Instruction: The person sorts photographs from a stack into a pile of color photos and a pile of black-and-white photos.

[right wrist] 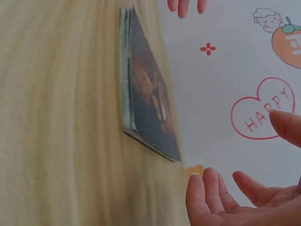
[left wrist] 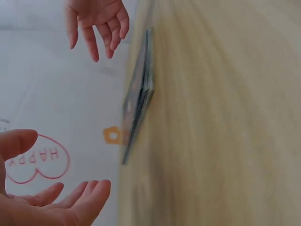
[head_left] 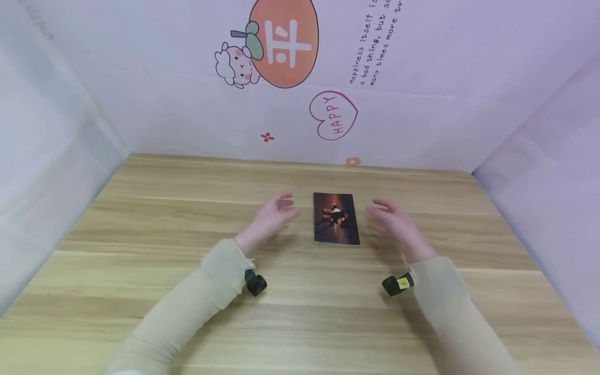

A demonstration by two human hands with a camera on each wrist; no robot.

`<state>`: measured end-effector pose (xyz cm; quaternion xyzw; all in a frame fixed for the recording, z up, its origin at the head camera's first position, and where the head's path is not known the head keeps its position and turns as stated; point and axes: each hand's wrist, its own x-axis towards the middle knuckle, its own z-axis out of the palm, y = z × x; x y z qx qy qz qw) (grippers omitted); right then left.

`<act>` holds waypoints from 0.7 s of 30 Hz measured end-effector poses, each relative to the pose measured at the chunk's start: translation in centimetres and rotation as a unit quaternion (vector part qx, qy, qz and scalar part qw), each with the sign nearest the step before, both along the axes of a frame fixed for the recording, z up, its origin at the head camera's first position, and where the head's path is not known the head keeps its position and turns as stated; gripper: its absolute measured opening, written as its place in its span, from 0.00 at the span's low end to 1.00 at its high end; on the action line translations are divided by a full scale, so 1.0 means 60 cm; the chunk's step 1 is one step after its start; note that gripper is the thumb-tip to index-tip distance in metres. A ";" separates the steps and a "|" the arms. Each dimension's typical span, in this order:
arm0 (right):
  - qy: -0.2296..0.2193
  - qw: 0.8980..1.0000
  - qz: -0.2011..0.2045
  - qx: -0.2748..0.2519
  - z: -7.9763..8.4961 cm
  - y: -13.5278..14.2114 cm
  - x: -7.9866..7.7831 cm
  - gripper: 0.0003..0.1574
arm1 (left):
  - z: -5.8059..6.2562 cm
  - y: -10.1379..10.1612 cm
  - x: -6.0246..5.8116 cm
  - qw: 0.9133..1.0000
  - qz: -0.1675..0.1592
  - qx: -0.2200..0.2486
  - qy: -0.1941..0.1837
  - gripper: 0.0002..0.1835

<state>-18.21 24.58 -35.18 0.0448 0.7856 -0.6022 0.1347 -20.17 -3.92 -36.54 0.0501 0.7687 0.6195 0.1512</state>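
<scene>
A small stack of picture cards (head_left: 336,219) lies on the wooden table, its dark top card showing figures against an orange-brown glow. Layered pale edges show on the stack (right wrist: 126,70) in the right wrist view. My left hand (head_left: 269,219) is held just left of the cards, fingers loosely bent and thumb apart. On the other side, my right hand (head_left: 398,226) hovers with relaxed fingers pointing inward. Neither hand touches the stack, and both palms are bare. In the left wrist view, the stack (left wrist: 141,89) appears edge-on between the two hands.
The wood-grain table (head_left: 187,208) is bounded by a white printed backdrop (head_left: 178,104) behind and white cloth walls at both sides. Each wrist wears a small black camera (head_left: 255,283) over a beige sleeve (head_left: 187,302).
</scene>
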 end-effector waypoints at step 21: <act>-0.026 0.997 0.023 -0.065 -0.043 -0.019 -0.028 0.40 | -0.046 0.056 -0.031 0.999 -0.007 0.040 -0.028 0.29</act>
